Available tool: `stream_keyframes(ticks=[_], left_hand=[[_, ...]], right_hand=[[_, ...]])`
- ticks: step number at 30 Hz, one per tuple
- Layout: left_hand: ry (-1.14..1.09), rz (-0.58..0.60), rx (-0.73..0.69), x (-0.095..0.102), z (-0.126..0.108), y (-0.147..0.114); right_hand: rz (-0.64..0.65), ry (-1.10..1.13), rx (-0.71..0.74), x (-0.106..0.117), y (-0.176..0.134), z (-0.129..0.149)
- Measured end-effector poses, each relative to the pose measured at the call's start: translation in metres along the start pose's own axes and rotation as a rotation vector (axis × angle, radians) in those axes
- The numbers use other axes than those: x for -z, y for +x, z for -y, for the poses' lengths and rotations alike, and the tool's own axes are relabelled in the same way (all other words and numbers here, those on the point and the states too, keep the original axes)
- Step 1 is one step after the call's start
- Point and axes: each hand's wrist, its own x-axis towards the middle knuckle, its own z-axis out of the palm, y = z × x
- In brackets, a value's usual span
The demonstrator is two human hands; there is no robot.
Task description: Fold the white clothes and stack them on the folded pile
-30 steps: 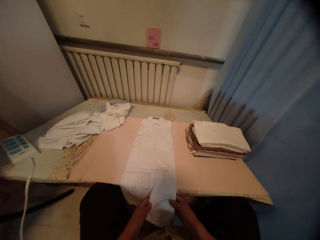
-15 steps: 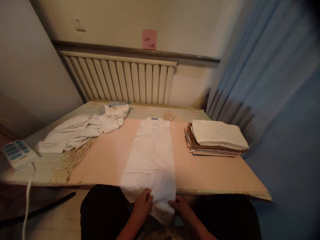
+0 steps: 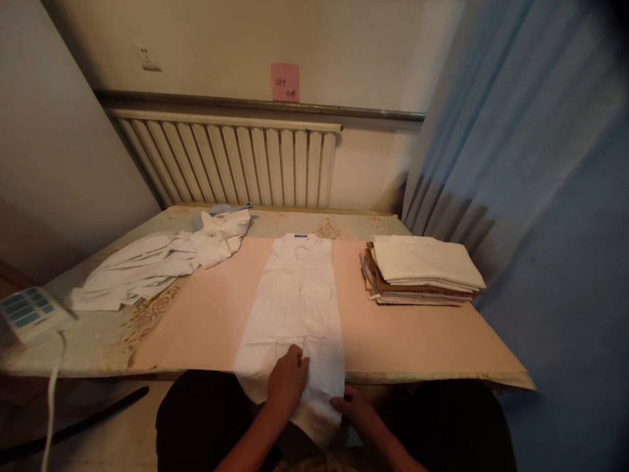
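Observation:
A white shirt (image 3: 297, 295) lies lengthwise on the pink sheet, its sides folded in to a long narrow shape. The collar, with a small dark blue label, points away from me, and the lower end hangs over the table's near edge. My left hand (image 3: 289, 377) is on the lower part of the shirt, fingers curled together at a fold near the middle; its fingertips are partly hidden. Down at the right side of the hanging end, my right hand (image 3: 352, 401) pinches the shirt's edge between thumb and fingers.
Loose white garments (image 3: 162, 259) lie crumpled at the left. A stack of folded clothes (image 3: 422, 269) sits on the right of the pink sheet (image 3: 196, 328). A white power strip (image 3: 34, 314) with a cable stands at the left corner. Behind are a radiator (image 3: 236, 160) and, rightward, a blue curtain (image 3: 540, 229).
My left hand has moved up the shirt, away from me, to the fold near the table edge. My right hand stays at the shirt's right edge. The view has shifted slightly.

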Motion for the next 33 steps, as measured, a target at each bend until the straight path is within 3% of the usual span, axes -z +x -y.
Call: stream_keyframes(ticks=[8, 16, 20, 25, 27, 33], left_hand=[[0.286, -0.138, -0.087, -0.001, -0.019, 0.021], [0.332, -0.187, -0.066, -0.007, -0.023, 0.031], [0.331, -0.186, -0.056, -0.007, -0.02, 0.035], [0.328, -0.173, -0.054, -0.006, -0.02, 0.035], [0.326, -0.167, -0.052, -0.006, -0.02, 0.034], [0.324, -0.185, -0.037, -0.004, -0.022, 0.034]], right_hand=[[-0.002, -0.031, 0.0, 0.003, 0.002, -0.002], [0.016, -0.042, 0.019, 0.005, 0.006, -0.005], [-0.049, -0.192, 0.043, 0.005, 0.005, 0.0], [0.037, -0.489, 0.111, 0.009, -0.005, 0.031], [0.012, -0.563, 0.132, 0.013, -0.007, 0.05], [-0.077, -0.523, -0.014, 0.015, 0.003, 0.097]])
